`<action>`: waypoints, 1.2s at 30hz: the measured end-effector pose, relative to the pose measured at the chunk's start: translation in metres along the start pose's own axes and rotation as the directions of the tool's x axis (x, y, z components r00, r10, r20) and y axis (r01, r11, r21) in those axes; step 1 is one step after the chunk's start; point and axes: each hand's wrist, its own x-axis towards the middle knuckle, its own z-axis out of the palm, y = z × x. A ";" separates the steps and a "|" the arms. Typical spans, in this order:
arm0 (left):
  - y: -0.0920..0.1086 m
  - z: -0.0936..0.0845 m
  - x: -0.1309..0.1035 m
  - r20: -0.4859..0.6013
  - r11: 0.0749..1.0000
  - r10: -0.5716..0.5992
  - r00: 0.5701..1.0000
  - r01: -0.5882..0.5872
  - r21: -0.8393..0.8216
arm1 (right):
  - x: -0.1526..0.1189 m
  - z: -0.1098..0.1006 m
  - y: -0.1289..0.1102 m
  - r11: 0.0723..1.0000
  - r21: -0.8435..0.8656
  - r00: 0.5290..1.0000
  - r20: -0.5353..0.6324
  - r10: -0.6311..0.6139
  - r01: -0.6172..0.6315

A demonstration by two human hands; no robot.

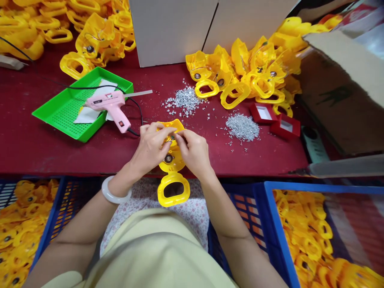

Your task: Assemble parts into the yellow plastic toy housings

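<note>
Finding at the left a green tray (61, 105) and, across its right side, a pink glue gun (109, 104). Holding the left side of the yellow casing (177, 162) with the left hand (151, 146), fingers bent, thumb close to forefinger. Showing the casing's hollow at the near edge of the table (258, 158), with its loop handle (162, 195) out over the lap. Probably handling light, fairly stiff plastic, smooth and perhaps slightly slippery. Likely needing gentleness around the round part (169, 159) and small inner pieces, judging them more fragile. Favouring the outer walls or loop handle for taking hold. Holding the upper right side with the right hand (194, 150), thumb and forefinger nearly meeting; being unable to tell about anything thin between them. Seeing farther right a heap of screws (242, 127) and two red boxes (286, 134).
</note>
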 end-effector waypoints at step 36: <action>-0.002 -0.009 -0.002 0.011 0.997 -0.017 1.000 0.016 0.075 | 0.001 0.008 -0.001 0.996 -0.023 0.995 -0.033 0.089 -0.090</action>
